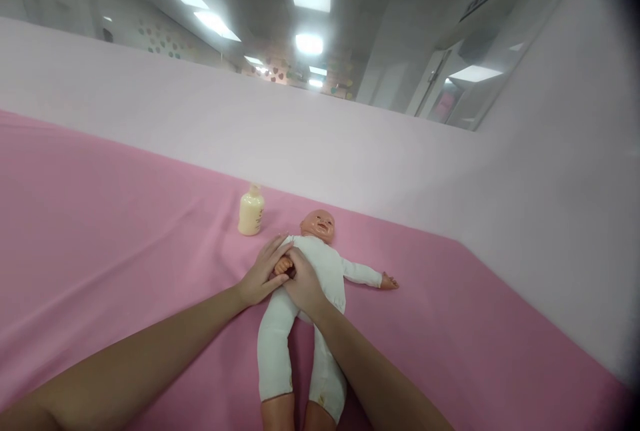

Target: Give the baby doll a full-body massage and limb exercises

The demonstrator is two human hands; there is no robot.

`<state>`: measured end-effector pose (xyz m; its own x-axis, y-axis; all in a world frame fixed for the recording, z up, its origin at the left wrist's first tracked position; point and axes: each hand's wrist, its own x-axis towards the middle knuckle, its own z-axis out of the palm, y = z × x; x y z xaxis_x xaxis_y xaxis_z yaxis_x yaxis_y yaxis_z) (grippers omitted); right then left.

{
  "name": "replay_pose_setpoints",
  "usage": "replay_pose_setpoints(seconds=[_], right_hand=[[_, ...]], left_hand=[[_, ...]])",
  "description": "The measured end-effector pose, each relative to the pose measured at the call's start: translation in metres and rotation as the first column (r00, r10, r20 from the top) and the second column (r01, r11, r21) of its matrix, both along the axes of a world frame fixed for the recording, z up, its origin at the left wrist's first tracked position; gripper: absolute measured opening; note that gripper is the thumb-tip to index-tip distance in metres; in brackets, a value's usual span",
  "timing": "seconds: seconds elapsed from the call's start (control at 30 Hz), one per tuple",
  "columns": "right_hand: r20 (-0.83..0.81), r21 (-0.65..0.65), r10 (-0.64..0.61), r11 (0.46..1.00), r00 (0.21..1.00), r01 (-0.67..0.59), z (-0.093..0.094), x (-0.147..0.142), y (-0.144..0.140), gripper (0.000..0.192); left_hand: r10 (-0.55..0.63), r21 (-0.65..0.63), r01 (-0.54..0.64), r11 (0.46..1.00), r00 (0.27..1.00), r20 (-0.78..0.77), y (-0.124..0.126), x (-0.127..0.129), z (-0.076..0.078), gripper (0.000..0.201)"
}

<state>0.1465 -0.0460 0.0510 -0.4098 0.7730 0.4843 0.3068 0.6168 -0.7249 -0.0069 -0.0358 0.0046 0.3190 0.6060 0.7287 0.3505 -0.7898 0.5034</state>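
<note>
**Pink sheet, doll on its back, both hands on the doll's near arm**

Pink sheet (125,238) covers the whole work surface. Doll (313,284) lies face up at centre frame, head toward 12 o'clock, legs toward 6 o'clock. White one-piece suit on the doll, bare feet cut off at the bottom edge. One doll arm stretches out flat toward 3 o'clock, small hand resting on the sheet.

Left hand (261,274) comes in from 8 o'clock. Fingers extended and lying flat over the doll's other arm at the 9 o'clock side of the torso, fingertips touching the white sleeve. Not a closed fist; palm rests on the sheet beside the doll.

Right hand (303,281) comes in from 5 o'clock, lying across the doll's belly. Fingers curled around the doll's small hand, which shows as an orange patch between the two hands. How firmly it grips I cannot tell.

Both hands touch each other over that doll arm.

Cream bottle (251,211) stands upright on the sheet at 11 o'clock of the doll's head, near but apart from it.

Pale partition wall (350,144) rises behind the sheet at 12 o'clock and runs down the 3 o'clock side.
</note>
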Motion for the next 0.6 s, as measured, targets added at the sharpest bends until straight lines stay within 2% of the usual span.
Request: replay_pose_setpoints(seconds=[0.17,0.4,0.6], right_hand=[[0.007,-0.046,0.013,0.999,1.0,-0.013,0.003,-0.0016,-0.0003,0.027],[-0.024,-0.091,-0.014,0.996,1.0,0.012,0.0074,-0.0022,-0.0038,0.025],[-0.049,-0.138,-0.065,0.989,0.997,0.057,0.0031,-0.0006,-0.0007,0.014]], left_hand=[[-0.047,0.018,0.046,0.999,0.995,0.084,0.0024,0.0019,-0.0022,0.063],[-0.136,-0.081,0.151,0.985,0.976,0.172,-0.0004,0.0029,0.0005,0.057],[-0.101,-0.058,0.11,0.992,0.985,0.139,-0.0021,0.0034,0.0066,0.045]])
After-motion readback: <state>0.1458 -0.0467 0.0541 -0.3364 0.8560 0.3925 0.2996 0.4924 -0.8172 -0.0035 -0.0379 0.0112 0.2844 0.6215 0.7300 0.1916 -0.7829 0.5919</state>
